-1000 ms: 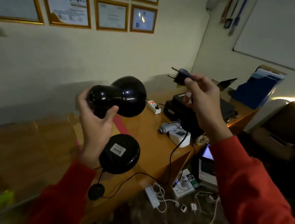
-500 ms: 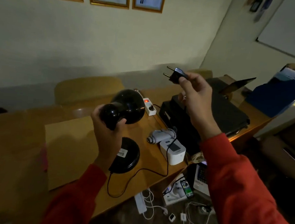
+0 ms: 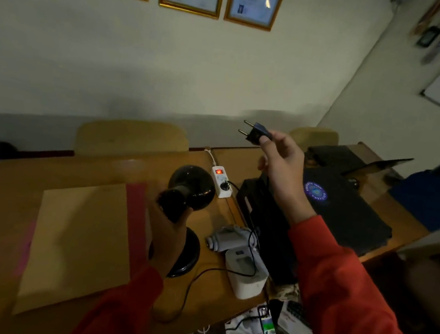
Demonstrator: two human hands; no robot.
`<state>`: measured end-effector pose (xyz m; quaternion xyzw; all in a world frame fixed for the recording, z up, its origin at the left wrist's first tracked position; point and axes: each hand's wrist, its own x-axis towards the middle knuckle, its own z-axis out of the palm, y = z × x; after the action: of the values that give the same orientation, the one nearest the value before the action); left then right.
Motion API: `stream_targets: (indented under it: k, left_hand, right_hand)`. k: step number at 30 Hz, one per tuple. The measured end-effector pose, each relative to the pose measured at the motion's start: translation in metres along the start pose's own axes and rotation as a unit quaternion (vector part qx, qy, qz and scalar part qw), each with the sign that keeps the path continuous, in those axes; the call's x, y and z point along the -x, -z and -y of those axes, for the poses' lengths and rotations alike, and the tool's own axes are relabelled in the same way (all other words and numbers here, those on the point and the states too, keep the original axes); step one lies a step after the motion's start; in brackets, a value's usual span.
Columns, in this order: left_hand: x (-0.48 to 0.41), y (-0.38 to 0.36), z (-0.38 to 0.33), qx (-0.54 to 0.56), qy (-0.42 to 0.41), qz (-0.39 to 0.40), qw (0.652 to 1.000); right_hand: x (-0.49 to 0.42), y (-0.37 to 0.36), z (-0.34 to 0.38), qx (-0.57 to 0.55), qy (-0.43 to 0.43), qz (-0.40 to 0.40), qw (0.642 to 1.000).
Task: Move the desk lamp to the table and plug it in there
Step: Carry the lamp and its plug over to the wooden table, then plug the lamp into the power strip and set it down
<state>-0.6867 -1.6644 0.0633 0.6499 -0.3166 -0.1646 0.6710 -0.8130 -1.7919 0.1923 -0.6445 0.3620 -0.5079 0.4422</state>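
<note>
Gripping the glossy black desk lamp (image 3: 183, 211) round its neck, just behind the shade, the left hand (image 3: 166, 238) is closed tight on it. The round base looks like it's at or just above the wooden worktop (image 3: 6, 196); can't honestly tell if it's touching. The right hand (image 3: 280, 164) is up in the air further back, thumb and fingertips pinched shut on the small black two-pin plug (image 3: 255, 133), pins pointing left.

The thin black cord (image 3: 189, 286) droops from the base, runs near the front edge and drapes over a white boxy gadget (image 3: 246, 275) on its way up to the plug. Beyond the lamp head sits a white power strip (image 3: 221, 183) with its red switch lit and one socket already taken. To the left lies a brown paper envelope (image 3: 79, 239).

Handling-wise, my guess is the base is the heavy bit, so holding by the neck is fine but it'll want to swing. The shiny finish looks slippery. The cord's floppy and could snag that white box, so I'd hold the plug by its body, never the pins.
</note>
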Motion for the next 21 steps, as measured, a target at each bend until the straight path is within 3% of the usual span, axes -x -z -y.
stream_targets:
  k: [7,13,21]
  left_hand:
    - [0.003,-0.029,0.025,-0.034,0.027,-0.045,0.998]
    - [0.001,-0.056,0.061,-0.083,0.04,-0.075,0.993]
    - [0.001,-0.058,0.085,-0.123,0.019,-0.05,0.991]
  right_hand:
    - [-0.017,0.0,-0.044,-0.043,-0.043,0.092,0.994]
    - [-0.043,0.007,-0.078,-0.073,-0.048,0.125,0.988]
    - [-0.035,0.023,-0.149,0.029,-0.019,0.157,0.987]
